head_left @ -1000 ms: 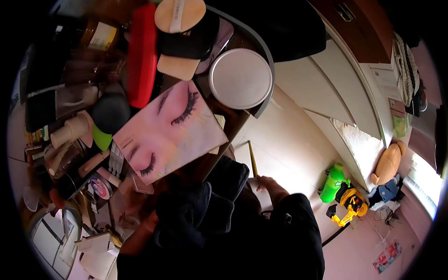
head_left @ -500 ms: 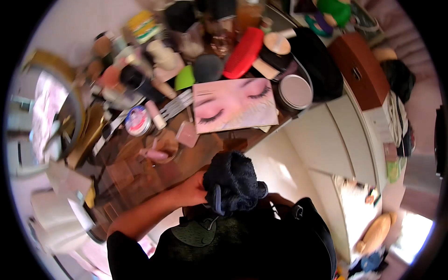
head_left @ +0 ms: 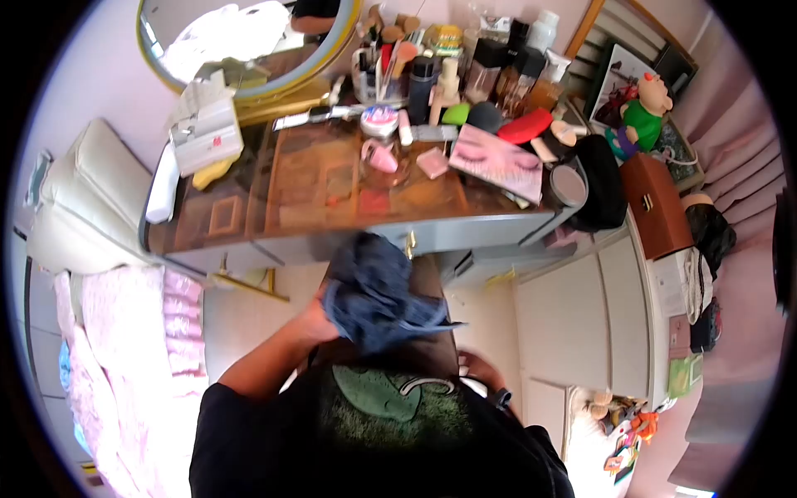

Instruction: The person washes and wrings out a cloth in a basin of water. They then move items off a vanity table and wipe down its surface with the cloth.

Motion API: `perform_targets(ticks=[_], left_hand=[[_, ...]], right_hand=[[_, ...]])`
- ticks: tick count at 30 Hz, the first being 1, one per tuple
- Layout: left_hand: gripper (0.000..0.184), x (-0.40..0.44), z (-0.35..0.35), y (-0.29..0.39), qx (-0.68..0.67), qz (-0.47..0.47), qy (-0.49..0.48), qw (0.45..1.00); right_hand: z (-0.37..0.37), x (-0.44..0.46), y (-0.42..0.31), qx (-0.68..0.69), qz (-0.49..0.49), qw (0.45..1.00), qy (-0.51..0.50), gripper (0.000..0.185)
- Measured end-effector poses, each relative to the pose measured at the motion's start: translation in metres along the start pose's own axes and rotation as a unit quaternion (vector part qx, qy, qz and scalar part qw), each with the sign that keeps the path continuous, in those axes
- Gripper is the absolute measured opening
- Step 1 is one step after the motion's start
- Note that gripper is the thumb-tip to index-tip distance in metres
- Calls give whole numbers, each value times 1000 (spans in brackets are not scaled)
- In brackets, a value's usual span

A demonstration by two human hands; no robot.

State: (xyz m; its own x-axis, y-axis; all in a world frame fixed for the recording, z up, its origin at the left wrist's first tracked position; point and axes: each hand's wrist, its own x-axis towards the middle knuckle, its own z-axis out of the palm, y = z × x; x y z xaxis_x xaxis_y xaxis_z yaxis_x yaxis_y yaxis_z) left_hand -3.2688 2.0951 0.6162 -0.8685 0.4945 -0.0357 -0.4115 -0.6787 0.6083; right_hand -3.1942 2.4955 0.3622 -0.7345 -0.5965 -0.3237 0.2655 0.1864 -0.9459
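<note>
A crumpled dark blue piece of soft cloth [head_left: 374, 290] hangs in front of my chest. My left hand [head_left: 315, 319] is closed on its left side, most of the fingers hidden behind the folds. Close to my body on the right is my right hand [head_left: 475, 365], just beside the cloth. Its fingers are partly hidden and blurred, so whether it grips anything does not show. Beyond the cloth stands a dressing table [head_left: 307, 199] with a brown top. On it lie a pink eye-print palette [head_left: 496, 162], a pink square compact [head_left: 432, 163] and a round tin [head_left: 380, 121].
A round gold-rimmed mirror [head_left: 353, 25] stands at the back left. Brushes and bottles [head_left: 490, 70] crowd the rear of the table. A red comb-like item [head_left: 525, 126] and black pouch [head_left: 602, 183] lie right. A brown box [head_left: 656, 203] sits on the white cabinet [head_left: 573, 311].
The blue cloth has gone from a bunched shape to a looser, hanging one. My right hand has come away from it, lower. The view has tilted, showing more of the table, mirror and bed.
</note>
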Motion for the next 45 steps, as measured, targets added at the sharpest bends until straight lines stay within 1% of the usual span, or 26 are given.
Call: perform_targets(ticks=[1,2,3,4,5,6,7,8,9,13,15,18,21,22,23,25,27,28,29,30,31,33,37,41,42,45], left_hand=[[48,-19,20,24,232,45,34,971],[43,-38,-6,23,520,97,98,843],[33,-55,-38,26,605,232,47,760],[23,-58,-5,30,424,342,109,831],[26,-79,-66,25,503,341,130,783],[30,-92,-44,47,536,375,115,747],[30,-93,-31,51,533,370,121,751],[34,-89,-18,52,287,376,146,869],[41,-90,-13,53,21,359,159,919],[52,-112,-36,66,25,346,121,930],[54,-128,-74,60,23,363,96,927],[60,-109,-62,61,65,396,167,900],[61,-99,-73,51,-53,337,99,935],[61,-93,-72,51,-54,343,103,932],[61,-86,-68,54,45,342,97,934],[60,-76,-100,49,143,339,92,925],[61,-62,-182,23,201,162,46,965],[61,-56,-157,36,200,163,50,965],[60,-47,-103,61,51,77,136,986],[59,-42,-68,76,-102,-10,219,970],[59,-39,-60,83,-103,-8,227,968],[61,-35,-53,94,73,136,7,988],[65,-28,-70,95,68,104,-28,992],[67,-18,-67,105,206,121,-61,969],[65,-23,-66,99,158,67,-23,985],[58,-19,-46,100,106,68,69,990]], right_hand=[[-7,5,-18,37,75,986,145,38],[0,9,-70,30,-5,974,224,28],[-4,24,-96,-52,49,965,253,35],[-4,42,-94,-144,-48,946,287,34],[12,52,-123,-126,-125,940,290,31],[27,62,-143,-176,-125,940,262,19],[35,70,-143,-177,-117,942,258,19],[42,78,-143,-324,-153,901,246,15],[48,81,-142,-463,-190,836,226,10],[51,95,-144,-448,-188,846,219,4],[54,96,-144,-309,-56,930,192,4],[49,86,-146,-162,-30,986,24,6],[51,65,-162,-126,65,986,-93,9],[48,59,-152,-78,81,992,-58,9],[43,55,-141,-30,97,995,-22,9],[30,47,-113,224,122,954,159,11],[7,48,-51,138,144,917,346,15],[-6,48,-16,33,184,910,369,19],[-13,48,22,10,159,924,348,24],[-22,49,105,137,148,944,263,25],[-29,51,182,257,156,937,177,26],[10,59,159,75,253,945,194,25],[39,71,125,-61,339,926,158,24],[36,76,108,-105,358,918,133,23],[34,73,104,-115,355,919,129,22],[21,68,101,-138,322,927,133,21]])
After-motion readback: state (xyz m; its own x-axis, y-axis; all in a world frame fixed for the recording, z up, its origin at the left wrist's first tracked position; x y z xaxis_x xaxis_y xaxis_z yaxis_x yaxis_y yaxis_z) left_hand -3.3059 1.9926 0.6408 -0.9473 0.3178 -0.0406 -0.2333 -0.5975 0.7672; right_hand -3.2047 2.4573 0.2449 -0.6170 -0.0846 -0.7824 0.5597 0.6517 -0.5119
